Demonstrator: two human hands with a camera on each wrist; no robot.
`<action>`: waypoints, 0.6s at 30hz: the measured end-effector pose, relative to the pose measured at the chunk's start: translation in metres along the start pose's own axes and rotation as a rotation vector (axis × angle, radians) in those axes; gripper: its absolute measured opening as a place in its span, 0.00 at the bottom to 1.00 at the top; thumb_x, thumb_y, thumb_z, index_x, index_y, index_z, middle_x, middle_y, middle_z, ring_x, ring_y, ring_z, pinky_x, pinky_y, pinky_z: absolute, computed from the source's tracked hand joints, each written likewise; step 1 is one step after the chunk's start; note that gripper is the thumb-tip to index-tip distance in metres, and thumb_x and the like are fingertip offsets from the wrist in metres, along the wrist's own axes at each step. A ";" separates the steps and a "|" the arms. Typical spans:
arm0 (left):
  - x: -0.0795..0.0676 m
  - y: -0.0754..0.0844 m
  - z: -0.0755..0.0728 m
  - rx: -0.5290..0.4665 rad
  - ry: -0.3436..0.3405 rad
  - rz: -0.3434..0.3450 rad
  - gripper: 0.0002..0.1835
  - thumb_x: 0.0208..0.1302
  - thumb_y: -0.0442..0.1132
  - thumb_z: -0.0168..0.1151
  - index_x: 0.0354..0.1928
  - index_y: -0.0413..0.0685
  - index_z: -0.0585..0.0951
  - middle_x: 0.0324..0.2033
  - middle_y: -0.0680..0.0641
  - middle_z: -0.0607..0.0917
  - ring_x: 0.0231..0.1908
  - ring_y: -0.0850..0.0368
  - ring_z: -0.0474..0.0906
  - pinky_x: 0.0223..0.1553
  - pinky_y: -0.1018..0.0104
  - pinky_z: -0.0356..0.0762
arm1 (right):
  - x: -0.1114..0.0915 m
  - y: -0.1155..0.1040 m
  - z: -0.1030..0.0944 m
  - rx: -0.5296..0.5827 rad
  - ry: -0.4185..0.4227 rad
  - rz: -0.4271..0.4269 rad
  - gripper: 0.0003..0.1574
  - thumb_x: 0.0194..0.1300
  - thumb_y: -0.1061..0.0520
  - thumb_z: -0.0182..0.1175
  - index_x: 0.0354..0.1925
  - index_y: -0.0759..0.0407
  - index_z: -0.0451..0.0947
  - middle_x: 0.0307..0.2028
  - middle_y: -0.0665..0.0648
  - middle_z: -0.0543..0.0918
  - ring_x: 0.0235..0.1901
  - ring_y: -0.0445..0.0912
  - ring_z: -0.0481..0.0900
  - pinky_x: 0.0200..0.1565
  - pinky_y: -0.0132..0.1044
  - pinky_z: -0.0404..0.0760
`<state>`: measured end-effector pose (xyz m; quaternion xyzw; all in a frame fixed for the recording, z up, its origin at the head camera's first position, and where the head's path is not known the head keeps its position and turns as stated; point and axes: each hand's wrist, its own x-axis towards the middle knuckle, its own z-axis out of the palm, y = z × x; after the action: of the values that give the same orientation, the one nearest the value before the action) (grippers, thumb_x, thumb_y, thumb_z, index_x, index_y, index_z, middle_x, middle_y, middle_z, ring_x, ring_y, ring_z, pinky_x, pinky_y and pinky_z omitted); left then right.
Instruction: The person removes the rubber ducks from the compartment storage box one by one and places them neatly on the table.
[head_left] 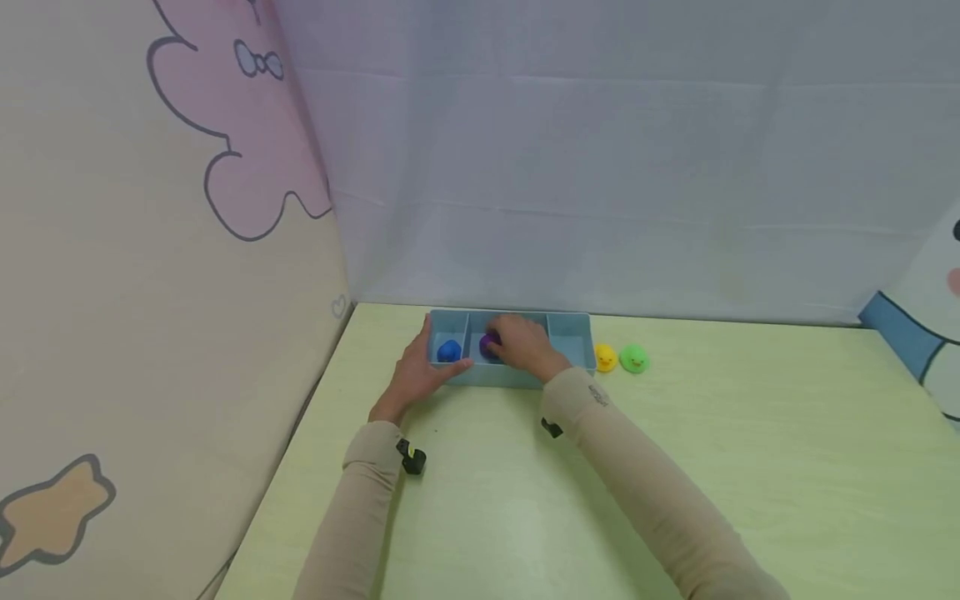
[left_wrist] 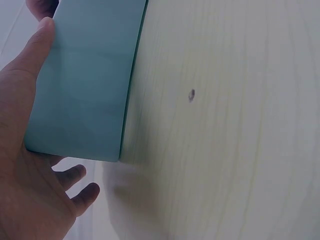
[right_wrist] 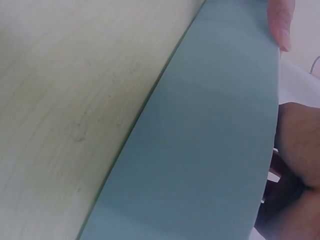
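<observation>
A light blue box with three compartments stands near the back edge of the table. My left hand holds its left end, the thumb along the front rim and the fingers at the side, as the left wrist view also shows. My right hand reaches into the middle compartment and pinches a small round purple toy, partly hidden by the fingers. In the left compartment lies a blue toy. The right wrist view shows mostly the box's front wall, with the right fingers behind the rim.
A yellow rubber duck and a green rubber duck sit on the table just right of the box. A white cloth hangs behind the table. A wall with cartoon pictures runs along the left side.
</observation>
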<state>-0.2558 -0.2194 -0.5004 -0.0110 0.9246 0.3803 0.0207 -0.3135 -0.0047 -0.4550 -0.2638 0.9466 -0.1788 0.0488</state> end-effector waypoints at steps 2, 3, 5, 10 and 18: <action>0.000 0.000 0.000 -0.005 0.002 0.004 0.67 0.55 0.76 0.65 0.83 0.63 0.34 0.83 0.45 0.46 0.81 0.37 0.47 0.76 0.30 0.52 | -0.002 0.001 0.000 0.004 0.009 -0.019 0.19 0.75 0.51 0.60 0.58 0.57 0.82 0.51 0.58 0.87 0.51 0.53 0.85 0.54 0.53 0.86; 0.000 -0.001 0.000 -0.007 0.003 0.007 0.67 0.55 0.76 0.65 0.83 0.63 0.34 0.83 0.45 0.46 0.81 0.37 0.47 0.76 0.30 0.52 | -0.003 0.001 0.000 0.006 0.014 -0.030 0.19 0.75 0.51 0.60 0.58 0.57 0.82 0.51 0.58 0.86 0.51 0.53 0.85 0.54 0.52 0.86; 0.001 -0.001 0.000 -0.011 0.006 0.012 0.67 0.54 0.76 0.65 0.83 0.63 0.35 0.83 0.44 0.46 0.81 0.36 0.48 0.76 0.29 0.52 | -0.006 0.002 -0.001 0.004 0.025 -0.051 0.19 0.75 0.51 0.60 0.58 0.57 0.82 0.51 0.59 0.86 0.51 0.53 0.85 0.54 0.52 0.86; 0.002 -0.001 0.000 -0.015 0.006 0.020 0.67 0.54 0.76 0.65 0.82 0.65 0.34 0.83 0.44 0.47 0.81 0.36 0.48 0.76 0.28 0.51 | -0.012 0.004 -0.002 -0.006 0.060 -0.104 0.19 0.75 0.52 0.60 0.59 0.57 0.81 0.53 0.58 0.86 0.52 0.53 0.85 0.54 0.52 0.86; 0.005 -0.003 0.001 0.001 0.000 0.006 0.67 0.54 0.76 0.65 0.82 0.65 0.33 0.83 0.42 0.47 0.80 0.34 0.49 0.75 0.28 0.53 | -0.018 0.003 -0.007 -0.001 0.094 -0.150 0.19 0.77 0.51 0.57 0.61 0.56 0.79 0.53 0.56 0.84 0.51 0.51 0.85 0.52 0.49 0.86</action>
<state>-0.2610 -0.2203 -0.5034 -0.0081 0.9247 0.3801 0.0193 -0.3012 0.0092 -0.4502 -0.3251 0.9256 -0.1937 -0.0095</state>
